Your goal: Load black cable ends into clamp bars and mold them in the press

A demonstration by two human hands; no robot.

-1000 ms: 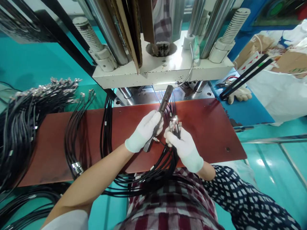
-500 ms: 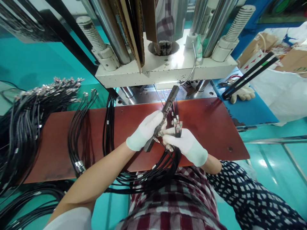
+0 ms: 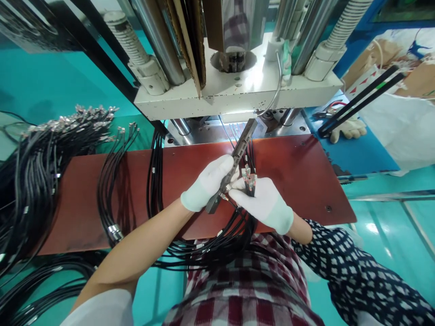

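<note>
A long dark metal bar (image 3: 245, 138) with slots along its face slants over the board, and my left hand (image 3: 208, 180), in a white glove, is closed around its lower half. My right hand (image 3: 261, 202), gloved too, grips a bunch of black cables (image 3: 242, 226) whose metal connectors (image 3: 249, 174) stick up above the fingers. Its thumb and fingertips pinch one small connector (image 3: 224, 195) against the bar's lower slots. Whether that connector sits inside a slot is hard to see. The cables hang in a loop over the board's front edge toward my lap.
The press (image 3: 238, 95) stands behind the red-brown board (image 3: 288, 181). More black cables (image 3: 155, 176) lie across the board at left, beside a big cable pile (image 3: 34, 181). A blue side table (image 3: 360, 154) at right bears a work glove (image 3: 350, 129) and black rods (image 3: 363, 99).
Both hands keep nearly the same place and grip. The right fingertips have shifted slightly against the bar, and the whole view has moved a little.
</note>
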